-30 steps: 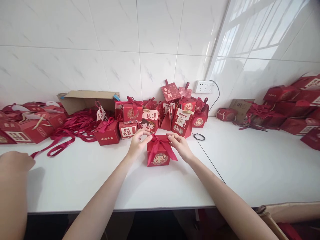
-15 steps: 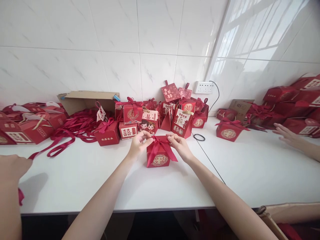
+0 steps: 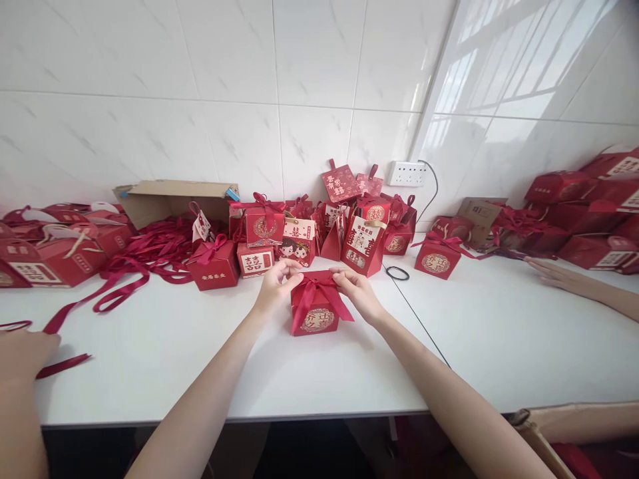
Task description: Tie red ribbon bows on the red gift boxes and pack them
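Note:
A small red gift box (image 3: 319,326) with a round gold emblem stands upright on the white table in front of me. Tied across its top is a red ribbon (image 3: 315,293), its two tails hanging down the front. My left hand (image 3: 279,286) pinches the ribbon at the left top corner of the box. On the opposite corner, the thumb and fingers of my right hand (image 3: 357,289) are closed on the ribbon too. The fingers partly cover the bow's loops.
Finished-looking red boxes (image 3: 212,263) line the wall, beside a ribbon heap (image 3: 164,246) and a cardboard box (image 3: 184,188). Another person's hand (image 3: 24,352) handles ribbon at left; a different hand (image 3: 564,276) rests at right near a bowed box (image 3: 438,259). A black cable (image 3: 419,319) crosses the table.
The bowed box on the right has shifted left, and the hand there has moved inward and lower. The left-side person's ribbon has moved. My hands stay nearly still on the bow.

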Demonstrator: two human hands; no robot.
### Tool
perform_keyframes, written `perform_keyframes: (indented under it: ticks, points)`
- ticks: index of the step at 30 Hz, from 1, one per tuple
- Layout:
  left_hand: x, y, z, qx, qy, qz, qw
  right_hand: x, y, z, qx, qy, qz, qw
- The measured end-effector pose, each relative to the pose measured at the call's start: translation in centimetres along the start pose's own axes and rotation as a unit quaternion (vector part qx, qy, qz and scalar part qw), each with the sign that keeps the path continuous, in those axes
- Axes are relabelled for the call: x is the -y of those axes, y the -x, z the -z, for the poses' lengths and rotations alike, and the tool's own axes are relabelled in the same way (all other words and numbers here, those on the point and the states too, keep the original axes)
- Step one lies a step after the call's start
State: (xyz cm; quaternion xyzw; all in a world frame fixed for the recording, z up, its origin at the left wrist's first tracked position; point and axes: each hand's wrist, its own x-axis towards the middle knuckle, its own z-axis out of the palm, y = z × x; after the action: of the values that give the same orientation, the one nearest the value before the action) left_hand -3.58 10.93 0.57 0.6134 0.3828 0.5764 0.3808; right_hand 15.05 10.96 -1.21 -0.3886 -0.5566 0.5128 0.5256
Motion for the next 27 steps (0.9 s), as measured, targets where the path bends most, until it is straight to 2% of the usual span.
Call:
perform_keyframes:
  ticks: [5,10,17,20,24,27]
  points:
    - [-0.1,-0.2,0.5,0.028,0.007,0.017,0.999,0.1,0.0,0.0,-0.002,-0.003,-0.006,1.0]
    - [0.1,-0.2,0.5,0.009,-0.031,0.037,0.999,0.0,0.0,0.1,0.0,0.011,-0.001,1.0]
    - [0.3,-0.2,0.5,0.019,-0.036,0.042,0.998,0.2,0.0,0.2,-0.004,0.005,-0.007,1.0]
    - [0.4,-0.3,0.6,-0.007,-0.03,0.042,0.999,0.2,0.0,0.1,-0.005,0.005,-0.007,1.0]
    - [0.4,-0.7,1.4,-0.057,-0.017,0.104,0.993,0.3,0.0,0.1,-0.009,0.002,-0.005,1.0]
    - [0.3,-0.9,2.0,-0.03,-0.033,0.146,0.988,0.3,0.0,0.1,-0.008,0.002,-0.005,1.0]
